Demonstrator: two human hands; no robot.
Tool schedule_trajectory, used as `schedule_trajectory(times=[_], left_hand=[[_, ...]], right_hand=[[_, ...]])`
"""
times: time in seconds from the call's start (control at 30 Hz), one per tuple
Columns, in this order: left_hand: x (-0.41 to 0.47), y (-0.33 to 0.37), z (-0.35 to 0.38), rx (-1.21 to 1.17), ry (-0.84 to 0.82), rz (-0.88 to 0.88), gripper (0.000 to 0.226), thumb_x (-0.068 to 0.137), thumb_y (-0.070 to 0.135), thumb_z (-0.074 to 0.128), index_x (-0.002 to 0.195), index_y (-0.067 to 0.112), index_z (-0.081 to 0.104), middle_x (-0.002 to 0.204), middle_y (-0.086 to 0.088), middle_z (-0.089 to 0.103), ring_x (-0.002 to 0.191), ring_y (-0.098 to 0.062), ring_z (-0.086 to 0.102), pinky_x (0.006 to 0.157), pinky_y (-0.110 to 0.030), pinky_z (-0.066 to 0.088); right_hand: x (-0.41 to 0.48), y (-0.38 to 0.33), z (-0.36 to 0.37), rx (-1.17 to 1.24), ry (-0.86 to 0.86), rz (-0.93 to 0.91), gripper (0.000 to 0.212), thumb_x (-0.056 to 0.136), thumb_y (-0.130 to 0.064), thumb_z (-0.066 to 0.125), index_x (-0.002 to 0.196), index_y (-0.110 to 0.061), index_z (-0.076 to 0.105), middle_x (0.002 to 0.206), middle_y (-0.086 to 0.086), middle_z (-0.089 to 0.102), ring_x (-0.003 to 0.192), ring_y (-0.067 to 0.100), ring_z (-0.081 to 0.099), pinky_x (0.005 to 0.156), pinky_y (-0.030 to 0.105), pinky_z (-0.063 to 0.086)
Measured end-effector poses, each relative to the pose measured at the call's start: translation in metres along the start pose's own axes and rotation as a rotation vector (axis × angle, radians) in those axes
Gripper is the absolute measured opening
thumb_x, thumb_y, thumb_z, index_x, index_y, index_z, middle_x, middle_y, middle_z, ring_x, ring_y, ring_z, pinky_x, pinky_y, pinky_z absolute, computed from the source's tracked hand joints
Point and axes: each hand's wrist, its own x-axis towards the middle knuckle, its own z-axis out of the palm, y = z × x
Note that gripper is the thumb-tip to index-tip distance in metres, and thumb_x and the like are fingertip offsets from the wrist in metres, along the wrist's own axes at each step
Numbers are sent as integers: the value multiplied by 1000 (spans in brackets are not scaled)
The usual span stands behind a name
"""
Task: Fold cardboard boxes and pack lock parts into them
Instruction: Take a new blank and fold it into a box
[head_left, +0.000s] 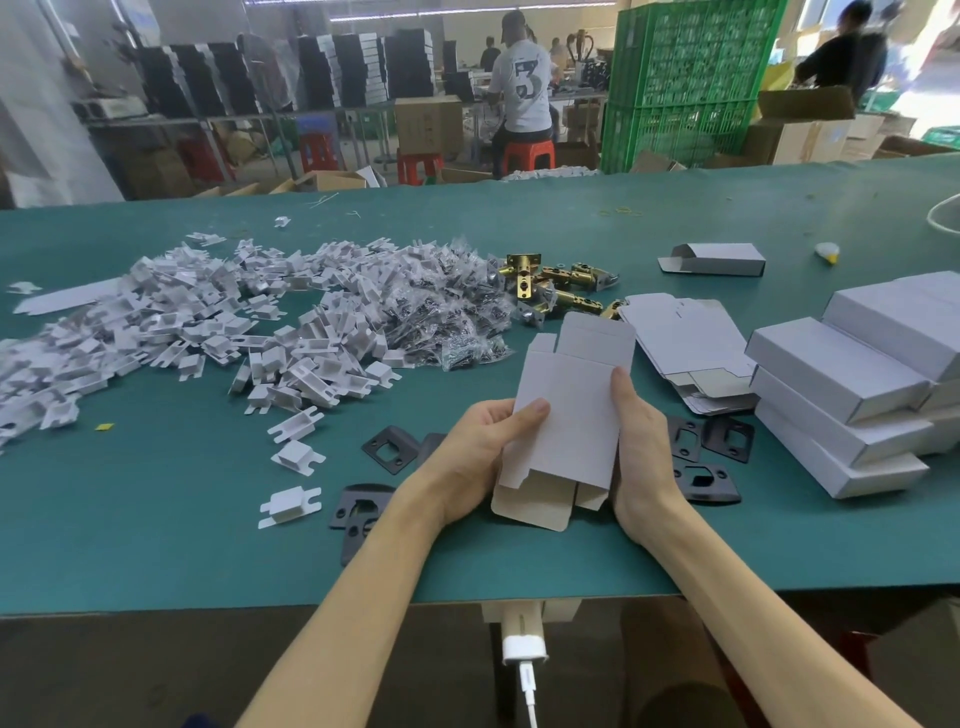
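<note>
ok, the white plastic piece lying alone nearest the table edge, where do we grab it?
Probably from above, pinching the white plastic piece across the long walls of its raised boxy middle. The thin forked tabs at both ends lie flat on the table, leaving little to get under.

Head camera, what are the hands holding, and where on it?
Both hold one white cardboard box: the left hand grips its left edge, thumb on the face; the right hand its right edge.
</note>
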Motion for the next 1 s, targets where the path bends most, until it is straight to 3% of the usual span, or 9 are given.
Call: schedule_trajectory(times=[0.23, 0.37, 0.43, 0.53, 0.7, 0.8, 0.9, 1.0], left_hand=[[4, 1, -1, -88, 150, 96, 29, 102, 19, 61, 120, -2, 69, 116, -21, 75, 94, -26, 74, 90, -38, 60], [2, 2, -1, -74, 211, 161, 32, 105, 21, 58, 126, 0, 67, 122, -20, 74, 101, -28, 72, 90, -39, 61], [1, 5, 0, -87, 225, 197, 35, 104, 28, 58, 131, 7, 66, 124, -16, 74, 107, -30, 72, 90, -39, 62], [-3, 8, 1, -73, 171, 230, 52, 102, 47, 55, 147, 21, 56, 136, -12, 69, 123, -34, 67, 100, -47, 58], [-7, 12, 3, 12, -10, 239, 45, 111, 50, 34, 157, 47, 37, 155, 4, 54, 139, -24, 56, 109, -42, 52], [-9, 12, 6, -20, -116, 176, 47, 112, 47, 37, 159, 41, 37, 158, 3, 50, 143, -22, 52, 109, -35, 50], [-9, 10, 7, -61, -116, 172, 49, 106, 41, 50, 155, 39, 44, 156, 4, 53, 141, -21, 53, 104, -32, 52], [-7, 9, 5, -109, -114, 233, 53, 104, 30, 53, 155, 42, 45, 160, 4, 48, 144, -23, 50, 106, -34, 52]], right_hand=[[1, 5, -2, -89, -144, -31, 32, 104, -35, 53, 111, -13, 75, 112, 7, 77, 105, 27, 72, 87, 35, 61], [0, 6, -1, -118, -217, -55, 31, 104, -34, 53, 119, -15, 72, 121, 5, 74, 118, 30, 67, 100, 44, 54], [0, 6, 0, -153, -210, -60, 38, 101, -37, 57, 134, -20, 63, 125, 0, 72, 121, 26, 65, 105, 51, 50], [2, 8, -1, -195, -188, -80, 68, 91, -48, 64, 152, -35, 40, 127, -6, 70, 122, 20, 64, 102, 51, 52], [-3, 5, 3, -246, -294, -64, 45, 97, -48, 57, 135, -25, 59, 129, -4, 70, 121, 23, 64, 102, 45, 52], [-4, 2, 4, -214, -325, -37, 52, 96, -53, 52, 136, -21, 58, 129, -2, 70, 120, 19, 66, 106, 48, 49], [-4, 2, 5, -207, -362, -8, 60, 94, -62, 53, 141, -25, 54, 132, -2, 69, 122, 20, 65, 106, 49, 49], [-2, 4, 5, -221, -296, -31, 84, 81, -71, 61, 151, -29, 40, 138, -2, 63, 125, 19, 63, 108, 51, 47]])
